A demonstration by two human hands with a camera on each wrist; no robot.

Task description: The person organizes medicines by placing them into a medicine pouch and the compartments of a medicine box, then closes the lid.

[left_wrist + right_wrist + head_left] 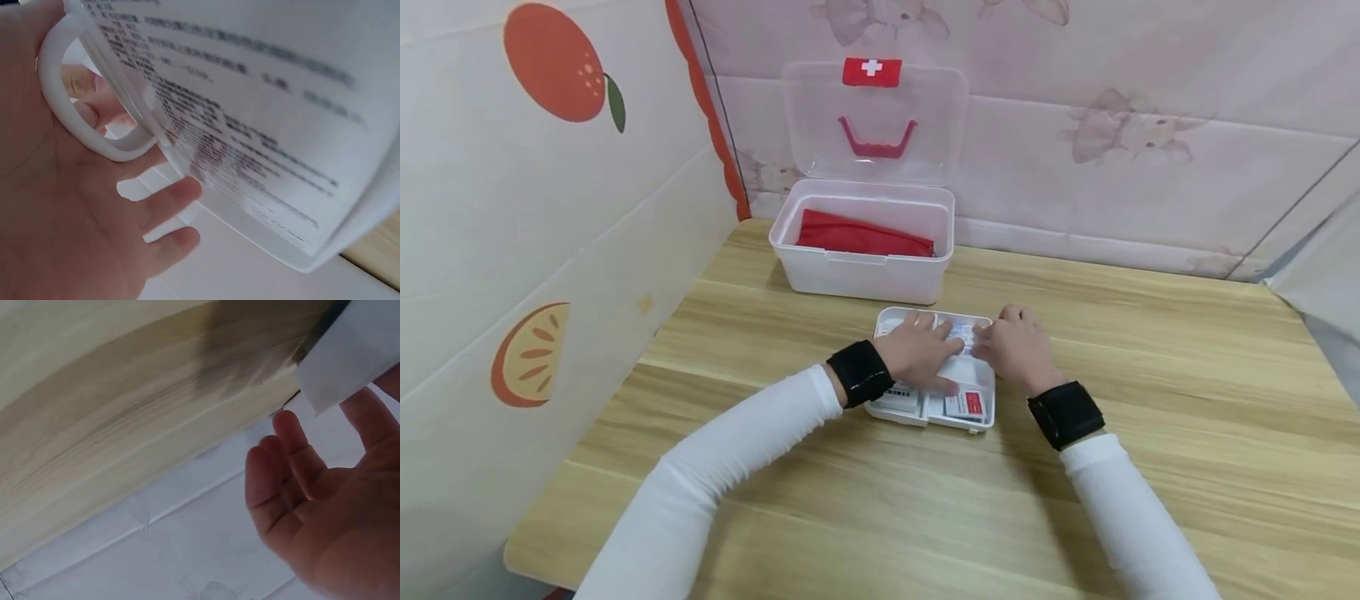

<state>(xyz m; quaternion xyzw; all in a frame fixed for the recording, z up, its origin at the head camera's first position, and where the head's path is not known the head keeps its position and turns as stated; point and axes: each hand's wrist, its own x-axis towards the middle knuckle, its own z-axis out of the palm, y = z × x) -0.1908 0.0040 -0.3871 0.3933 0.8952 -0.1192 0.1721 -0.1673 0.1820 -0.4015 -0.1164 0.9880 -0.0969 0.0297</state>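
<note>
A shallow white compartment case point(957, 369) lies on the table, holding several printed packets, among them a red-and-white packet point(967, 403) at its front right. My left hand point(917, 350) lies over the middle of the case with its fingers spread. In the left wrist view, a white loop handle point(65, 119) is beside the palm, close to a white surface with lines of print point(250, 137). My right hand point(1018, 350) is at the right rim, thumb and index fingertips drawn together there, other fingers bent. I cannot tell whether they pinch anything.
Behind the case stands a translucent first-aid box point(865, 279), lid point(880, 104) raised, with a red pouch point(857, 235) inside. A printed cloth wall point(1037, 183) borders the wood table point(1150, 375) at the back, another on the left.
</note>
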